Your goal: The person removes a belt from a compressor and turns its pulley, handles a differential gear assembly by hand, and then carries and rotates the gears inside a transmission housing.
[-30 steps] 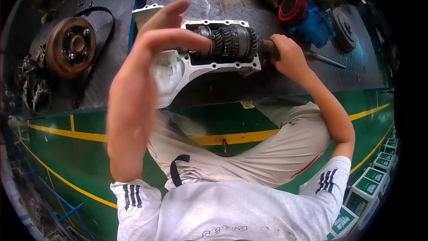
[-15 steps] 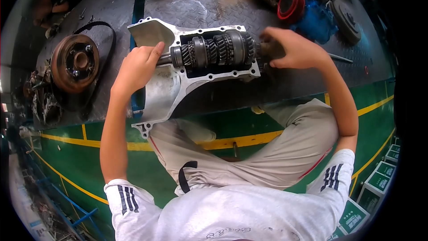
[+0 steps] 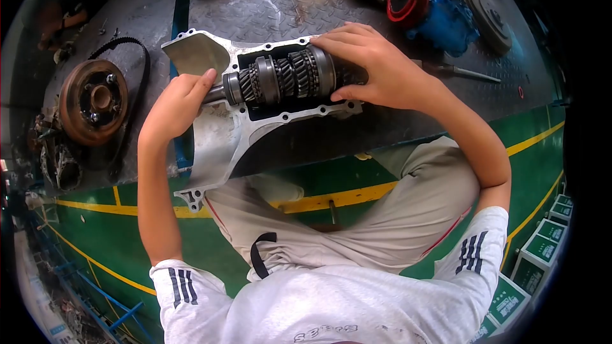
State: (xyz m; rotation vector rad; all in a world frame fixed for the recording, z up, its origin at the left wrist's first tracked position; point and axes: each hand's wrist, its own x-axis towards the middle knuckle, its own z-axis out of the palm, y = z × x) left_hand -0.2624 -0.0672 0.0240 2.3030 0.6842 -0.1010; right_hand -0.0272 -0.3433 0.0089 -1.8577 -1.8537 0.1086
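Observation:
A gear shaft (image 3: pixel 288 76), a stack of dark toothed gears and rings on one shaft, lies lengthwise in a silver transmission housing half (image 3: pixel 220 134). Its smooth end points left, and there my left hand (image 3: pixel 173 103) is closed on it, thumb on top. My right hand (image 3: pixel 379 67) curves around the gear at the right end, with the fingers on the far side and the thumb on the near side. That hand hides the right end of the shaft and part of the housing's right edge.
On the metal-plate table (image 3: pixel 255 6) stand a rusty wheel drum (image 3: pixel 92 105) with a toothed belt (image 3: pixel 145 57), a blue part with a red ring (image 3: pixel 408 1), a grey disc (image 3: pixel 489 22) and a long thin tool (image 3: pixel 470 75). A co-worker's arm shows at upper left.
My right hand has come left and closed around the right end of the gear shaft. The left hand keeps its hold. Housing and table contents appear shifted left in view.

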